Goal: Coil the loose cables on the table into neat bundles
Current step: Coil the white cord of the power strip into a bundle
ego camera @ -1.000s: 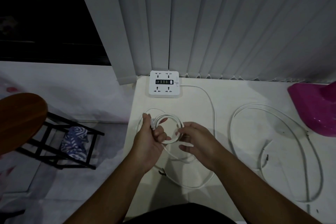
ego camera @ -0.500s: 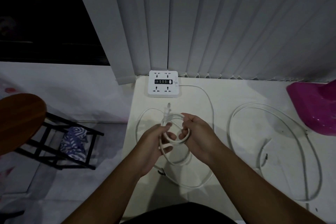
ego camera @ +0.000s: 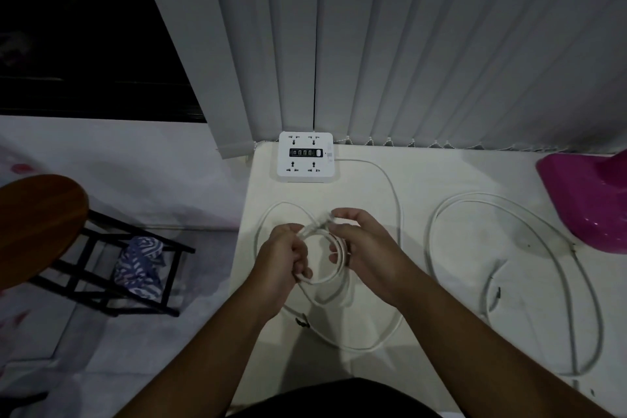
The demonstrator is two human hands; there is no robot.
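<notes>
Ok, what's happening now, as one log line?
step: coiling | left hand: grips cable coil | right hand: holds coil's other side | second cable: loose on table

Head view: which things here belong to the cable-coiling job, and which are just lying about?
Job: white coil gripped by left hand and right hand; loose white cable on the table's right; power strip's cord.
Lying about: pink plastic thing, wooden stool, striped cloth, blinds.
</notes>
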